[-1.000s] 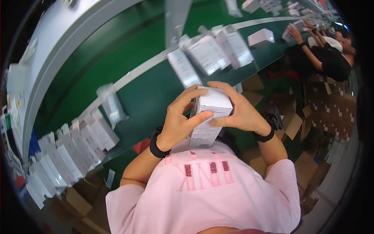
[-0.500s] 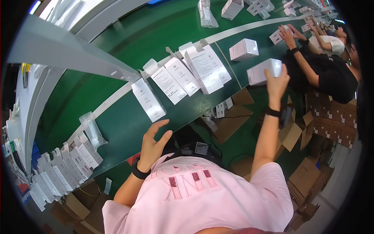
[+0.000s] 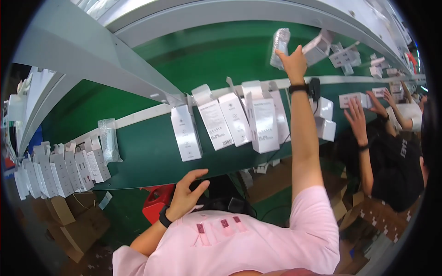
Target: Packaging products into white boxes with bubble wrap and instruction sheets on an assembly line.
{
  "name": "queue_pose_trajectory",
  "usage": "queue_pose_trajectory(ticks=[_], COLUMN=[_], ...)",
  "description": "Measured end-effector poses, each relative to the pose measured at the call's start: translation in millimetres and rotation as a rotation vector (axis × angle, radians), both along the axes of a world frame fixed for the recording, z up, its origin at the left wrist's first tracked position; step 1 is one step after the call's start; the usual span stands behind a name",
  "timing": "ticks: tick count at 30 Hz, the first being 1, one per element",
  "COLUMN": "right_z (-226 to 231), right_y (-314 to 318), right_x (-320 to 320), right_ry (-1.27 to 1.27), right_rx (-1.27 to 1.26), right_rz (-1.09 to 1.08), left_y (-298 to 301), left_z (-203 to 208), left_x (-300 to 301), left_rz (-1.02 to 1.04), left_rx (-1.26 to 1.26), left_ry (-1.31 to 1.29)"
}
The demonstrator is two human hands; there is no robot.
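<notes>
My right hand [image 3: 294, 63] is stretched out over the green conveyor belt, its thumb and forefinger spread. The thumb overlaps a bubble-wrapped pack [image 3: 280, 41]; a firm grip on it is not visible. Just right of the fingers lies a white box [image 3: 318, 49]. Near the bench edge my left hand [image 3: 188, 193] hovers with curved, parted fingers and nothing in it. Beyond it stand white cartons, among them a narrow one [image 3: 186, 135], one with raised flaps [image 3: 214, 124] and a wider one [image 3: 264, 126]. Two white boxes [image 3: 325, 109] sit right of my forearm.
At the far left several white cartons [image 3: 59, 172] stand in a row beside another bubble-wrapped pack [image 3: 109, 143]. A grey metal post [image 3: 133, 76] rises behind the bench. A co-worker's hand [image 3: 357, 115] touches a white box at the right. Below are a red container [image 3: 157, 202] and brown cardboard boxes.
My right hand has let go of the white box at the right and moved up and left to the bubble-wrapped pack on the belt. The view has shifted; my left hand keeps its shape.
</notes>
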State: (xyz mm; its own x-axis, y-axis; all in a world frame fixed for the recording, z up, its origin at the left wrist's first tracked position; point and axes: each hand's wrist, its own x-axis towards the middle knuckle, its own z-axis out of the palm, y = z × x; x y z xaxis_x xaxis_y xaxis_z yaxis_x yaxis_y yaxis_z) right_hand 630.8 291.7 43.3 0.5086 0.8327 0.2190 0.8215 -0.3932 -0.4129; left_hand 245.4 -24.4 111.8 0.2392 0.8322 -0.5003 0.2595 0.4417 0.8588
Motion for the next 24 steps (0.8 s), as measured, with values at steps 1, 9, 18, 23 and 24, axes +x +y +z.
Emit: queue_pose_trajectory(ticks=[1,9,18,23,24], right_z=[-19.1,-75.1,239.2,266.0,266.1], right_y=[25.6,47.1,-194.7,-253.7,-259.9], right_x=[-7.1,80.7,-104.9,-174.5,-181.4], right_ry=[0.059,-0.045,0.514,0.591,0.402], right_rx=[-0.105,-0.150,-0.220,0.304,0.498], right_rz=[-0.049,0.145,0.744,0.853,0.888], left_y=[-9.2,-12.0,97.9,78.9,65.9], left_z=[-5.6,-11.9,95.6,82.3,78.9], left_x=[-5.6,-32.1,22.1,-14.3,-21.8], left_rz=[0.053,0.196,-0.203,-0.254,-0.169], left_rx=[0.001,0.028,1.147,0.849,0.767], left_ry=[0.008,-0.022,0.459,-0.190,-0.238])
